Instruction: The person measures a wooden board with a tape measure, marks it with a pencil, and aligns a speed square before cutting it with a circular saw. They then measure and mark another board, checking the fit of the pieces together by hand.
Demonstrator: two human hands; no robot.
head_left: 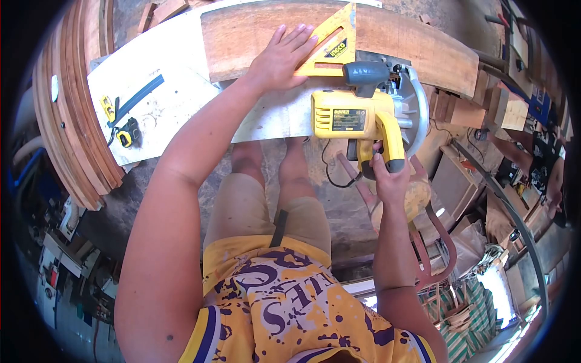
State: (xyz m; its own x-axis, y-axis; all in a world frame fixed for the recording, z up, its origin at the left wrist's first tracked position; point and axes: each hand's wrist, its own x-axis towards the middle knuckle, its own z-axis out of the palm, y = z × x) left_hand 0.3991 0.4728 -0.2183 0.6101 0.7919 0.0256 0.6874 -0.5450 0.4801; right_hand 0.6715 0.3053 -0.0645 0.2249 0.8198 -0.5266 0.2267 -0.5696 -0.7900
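Observation:
A wide curved wooden board (242, 37) lies across the white work surface (175, 100). My left hand (283, 59) rests spread on the board's near part, its fingertips on the left edge of a yellow triangular square (339, 48). My right hand (388, 172) is wrapped round the rear handle of a yellow and black circular saw (351, 115). The saw's base and guard sit at the board's near edge, just right of the square. The blade is hidden.
On the white surface lie a tape measure (128, 133), a dark bar (140, 100) and a small yellow tool (108, 107). Curved boards (75, 121) are stacked at left. A red chair frame (445, 242) stands at right; another person (541, 157) is at far right.

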